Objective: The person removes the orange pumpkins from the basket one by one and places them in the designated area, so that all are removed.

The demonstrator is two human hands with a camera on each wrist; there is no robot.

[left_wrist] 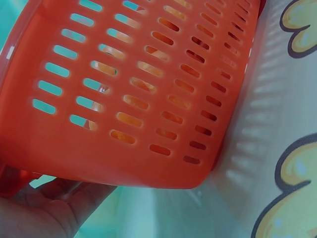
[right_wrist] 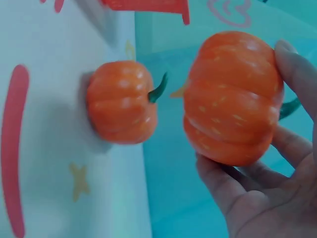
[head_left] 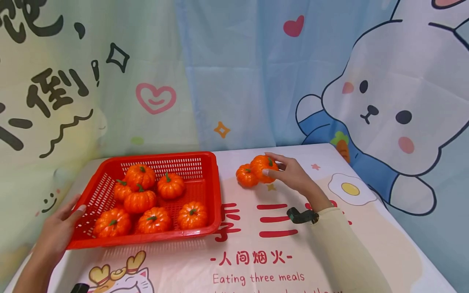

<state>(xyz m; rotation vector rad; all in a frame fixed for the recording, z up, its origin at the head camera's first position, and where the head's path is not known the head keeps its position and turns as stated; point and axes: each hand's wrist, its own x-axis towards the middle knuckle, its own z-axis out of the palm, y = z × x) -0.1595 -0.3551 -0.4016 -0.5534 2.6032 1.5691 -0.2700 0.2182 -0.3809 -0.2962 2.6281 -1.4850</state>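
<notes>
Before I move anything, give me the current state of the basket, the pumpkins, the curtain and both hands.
Red plastic basket: open-topped, seven pumpkins visible inside
Pumpkins in the basket: loosely grouped, uncovered
Held pumpkin: raised off the table
Loose pumpkin: standing on the table, stem up
Printed curtain: hanging, lightly creased
Left hand: gripping the basket's rim
Right hand: holding one pumpkin

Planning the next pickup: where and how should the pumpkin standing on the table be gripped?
Probably by its bulging ribbed sides, coming from above: the standing pumpkin is upright, and its thin stem offers less to hold. The held pumpkin partly overlaps it in the head view, so move that first.
</notes>
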